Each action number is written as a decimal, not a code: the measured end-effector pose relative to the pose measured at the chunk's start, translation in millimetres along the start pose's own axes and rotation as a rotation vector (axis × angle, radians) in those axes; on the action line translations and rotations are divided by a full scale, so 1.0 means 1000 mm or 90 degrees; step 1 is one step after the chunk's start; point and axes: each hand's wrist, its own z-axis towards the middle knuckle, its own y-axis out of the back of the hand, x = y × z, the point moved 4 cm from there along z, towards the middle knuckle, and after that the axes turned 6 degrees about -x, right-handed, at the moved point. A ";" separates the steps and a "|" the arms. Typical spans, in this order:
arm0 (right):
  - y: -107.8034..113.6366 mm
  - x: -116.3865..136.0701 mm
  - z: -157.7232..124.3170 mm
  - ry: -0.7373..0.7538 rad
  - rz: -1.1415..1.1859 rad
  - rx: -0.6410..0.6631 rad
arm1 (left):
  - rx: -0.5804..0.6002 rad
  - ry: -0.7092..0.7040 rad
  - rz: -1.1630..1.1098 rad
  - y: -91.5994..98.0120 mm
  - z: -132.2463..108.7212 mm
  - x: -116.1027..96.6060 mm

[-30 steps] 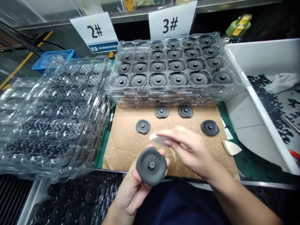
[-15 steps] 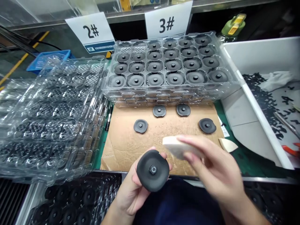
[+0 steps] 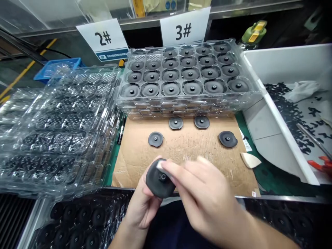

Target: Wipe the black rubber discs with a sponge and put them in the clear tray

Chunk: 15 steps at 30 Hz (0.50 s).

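Note:
My left hand grips a black dished disc with a small raised hub at its centre, tilted toward me. Pinched in my right hand is a cream sponge, mostly hidden by the fingers, its tip touching the disc's upper face beside the hub. Beyond the hands, several similar discs lie apart on a cardboard sheet; the nearest is the left disc, and another disc lies at the right. A second cream wedge rests at the cardboard's right edge.
Stacked clear trays filled with discs stand behind the cardboard. More clear trays are piled at left. A white bin holding black scraps and a red-handled tool stands at right. Below the bench edge are more black discs.
My right hand has moved left and down, bringing the sponge onto the disc's face. The disc in my left hand has shifted slightly up and left and tilted.

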 end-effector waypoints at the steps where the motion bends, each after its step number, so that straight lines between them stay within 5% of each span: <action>1: 0.000 0.003 -0.007 -0.010 -0.024 -0.022 | -0.002 -0.021 0.002 -0.001 0.000 -0.002; 5: 0.003 0.013 -0.024 -0.006 0.005 -0.077 | -0.016 -0.058 -0.023 0.000 0.003 -0.002; 9: 0.006 0.004 -0.015 -0.103 0.178 -0.048 | 0.001 -0.080 -0.044 -0.002 0.003 0.000; 15: 0.001 -0.041 -0.020 -0.251 0.224 -0.064 | 0.012 -0.104 -0.043 -0.002 0.001 -0.009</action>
